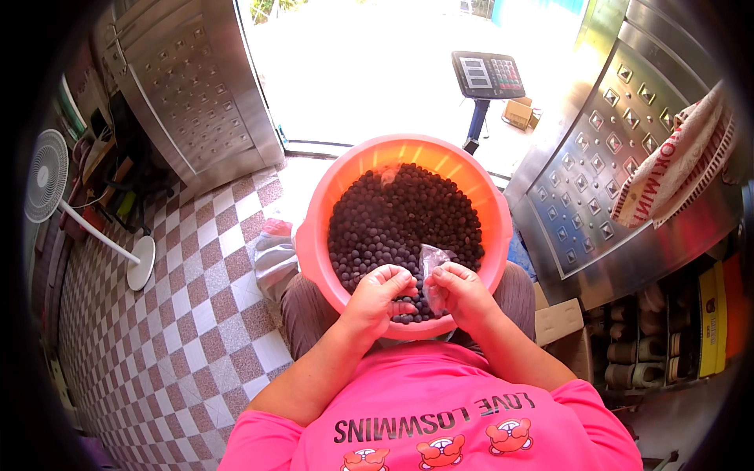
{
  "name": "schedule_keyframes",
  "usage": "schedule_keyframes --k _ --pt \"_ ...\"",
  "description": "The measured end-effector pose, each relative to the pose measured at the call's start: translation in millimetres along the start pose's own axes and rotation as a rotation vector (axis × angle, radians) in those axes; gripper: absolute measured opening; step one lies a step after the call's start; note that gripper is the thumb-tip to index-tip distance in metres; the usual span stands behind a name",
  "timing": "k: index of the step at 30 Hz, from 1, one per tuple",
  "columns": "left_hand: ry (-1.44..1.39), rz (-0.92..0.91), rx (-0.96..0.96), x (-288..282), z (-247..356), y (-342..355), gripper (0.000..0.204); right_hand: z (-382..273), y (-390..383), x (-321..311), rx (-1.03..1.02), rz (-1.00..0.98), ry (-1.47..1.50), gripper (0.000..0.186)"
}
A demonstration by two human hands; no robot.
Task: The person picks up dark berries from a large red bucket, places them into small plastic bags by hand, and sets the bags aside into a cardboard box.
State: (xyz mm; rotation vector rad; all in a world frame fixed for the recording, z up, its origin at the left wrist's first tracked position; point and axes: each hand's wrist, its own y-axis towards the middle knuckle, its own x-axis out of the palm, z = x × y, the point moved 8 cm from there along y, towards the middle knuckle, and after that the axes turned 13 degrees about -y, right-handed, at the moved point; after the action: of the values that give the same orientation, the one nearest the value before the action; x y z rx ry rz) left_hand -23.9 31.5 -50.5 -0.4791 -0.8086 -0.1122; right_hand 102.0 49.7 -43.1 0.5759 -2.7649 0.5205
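Observation:
A large orange-pink plastic basin [310,243] rests on my lap, filled with many small dark round balls [400,212]. Over its near side, my right hand [462,292] pinches a small clear plastic bag [433,263], which stands up from the fingers. My left hand [383,295] is beside it, thumb and fingers curled together above the balls. Whatever lies in the left fingers is too small or hidden to name. A pale pinkish scrap [388,175] lies on the balls at the far side.
A platform scale's display [488,74] stands beyond the basin in the bright doorway, near a cardboard box [518,113]. Metal doors flank it; a towel [675,161] hangs at right above shelved shoes [636,353]. At left are a white fan [49,177] and a plastic bag [275,263].

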Motion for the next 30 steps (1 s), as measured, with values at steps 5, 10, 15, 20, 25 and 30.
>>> schedule_keyframes --k 5,10,15,20,25,30 --pt "0.114 -0.036 0.051 17 4 -2 0.013 4 -3 5 0.027 -0.031 -0.067 0.017" --pt "0.226 -0.091 0.045 16 0 -1 0.016 -3 -7 13 -0.020 -0.031 -0.169 0.014" --pt "0.255 -0.134 0.095 16 -1 1 0.014 -3 -7 18 -0.062 -0.096 -0.103 0.013" --pt "0.257 -0.143 0.090 17 -1 0 0.014 4 -6 11 -0.012 -0.075 0.046 0.013" --pt "0.170 -0.101 0.052 16 0 -1 0.014 7 -5 12 0.047 -0.079 0.249 0.013" --pt "0.126 -0.068 0.036 14 2 -3 0.015 7 -6 12 0.064 -0.078 0.260 0.012"
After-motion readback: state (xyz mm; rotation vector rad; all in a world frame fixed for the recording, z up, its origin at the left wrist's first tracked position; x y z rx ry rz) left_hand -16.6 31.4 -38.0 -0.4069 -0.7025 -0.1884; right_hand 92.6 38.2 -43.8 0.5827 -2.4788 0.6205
